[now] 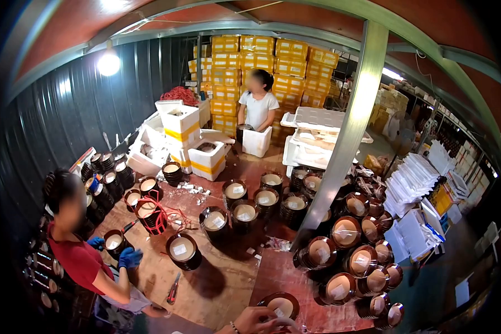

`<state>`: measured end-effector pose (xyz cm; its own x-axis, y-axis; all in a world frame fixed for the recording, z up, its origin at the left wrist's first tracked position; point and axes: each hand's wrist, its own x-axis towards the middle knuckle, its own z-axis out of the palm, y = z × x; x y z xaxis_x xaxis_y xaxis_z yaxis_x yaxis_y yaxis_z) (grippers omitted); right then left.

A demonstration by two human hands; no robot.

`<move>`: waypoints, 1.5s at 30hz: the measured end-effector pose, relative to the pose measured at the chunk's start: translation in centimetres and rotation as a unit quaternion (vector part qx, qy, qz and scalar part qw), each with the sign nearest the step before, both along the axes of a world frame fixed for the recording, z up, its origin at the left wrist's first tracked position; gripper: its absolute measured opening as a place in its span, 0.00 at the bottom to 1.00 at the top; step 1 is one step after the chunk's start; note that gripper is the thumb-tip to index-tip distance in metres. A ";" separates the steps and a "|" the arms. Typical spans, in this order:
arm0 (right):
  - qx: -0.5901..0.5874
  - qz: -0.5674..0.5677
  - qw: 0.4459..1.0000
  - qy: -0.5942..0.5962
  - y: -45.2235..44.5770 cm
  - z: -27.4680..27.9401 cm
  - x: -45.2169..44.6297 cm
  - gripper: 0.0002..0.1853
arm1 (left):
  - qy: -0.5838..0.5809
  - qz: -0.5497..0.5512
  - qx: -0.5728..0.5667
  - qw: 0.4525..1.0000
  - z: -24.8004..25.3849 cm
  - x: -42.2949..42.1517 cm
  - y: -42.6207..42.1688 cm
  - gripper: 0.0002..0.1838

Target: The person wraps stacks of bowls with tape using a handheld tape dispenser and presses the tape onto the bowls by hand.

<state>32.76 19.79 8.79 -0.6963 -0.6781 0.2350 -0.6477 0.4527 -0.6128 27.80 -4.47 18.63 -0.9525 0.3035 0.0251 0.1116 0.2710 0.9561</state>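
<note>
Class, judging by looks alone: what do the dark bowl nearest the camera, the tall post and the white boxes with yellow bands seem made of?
Bowl: glossy, perhaps glazed ceramic or lacquered plastic; the dark, shiny surface leaves it open.
Post: probably bare metal, from its silvery sheen.
White boxes: likely matt foam; pale fragments lie nearby.

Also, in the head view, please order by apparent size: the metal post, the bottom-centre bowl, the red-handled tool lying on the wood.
1. Metal post
2. Bowl (nearness may enlarge it)
3. Red-handled tool
</note>
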 end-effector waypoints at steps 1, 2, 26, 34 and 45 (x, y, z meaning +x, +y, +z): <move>0.000 0.000 1.000 -0.002 0.4 -1.1 0.0 0.13 | -0.040 0.012 0.016 0.999 0.1 0.0 0.2 0.13; 0.001 0.015 1.000 -0.004 0.7 -1.0 -0.2 0.12 | -0.043 0.012 0.016 0.999 0.0 0.2 0.4 0.13; 0.040 0.054 0.996 -0.054 0.8 0.3 -0.7 0.14 | -0.031 0.100 0.068 0.992 -3.1 0.7 1.7 0.10; 0.041 0.055 0.997 -0.046 0.9 0.3 -0.7 0.14 | -0.024 0.131 0.084 0.988 -3.8 0.6 1.8 0.10; -0.035 0.027 0.995 -0.094 0.9 -2.3 -0.3 0.14 | -0.030 0.017 0.097 0.995 -7.3 -1.2 0.9 0.13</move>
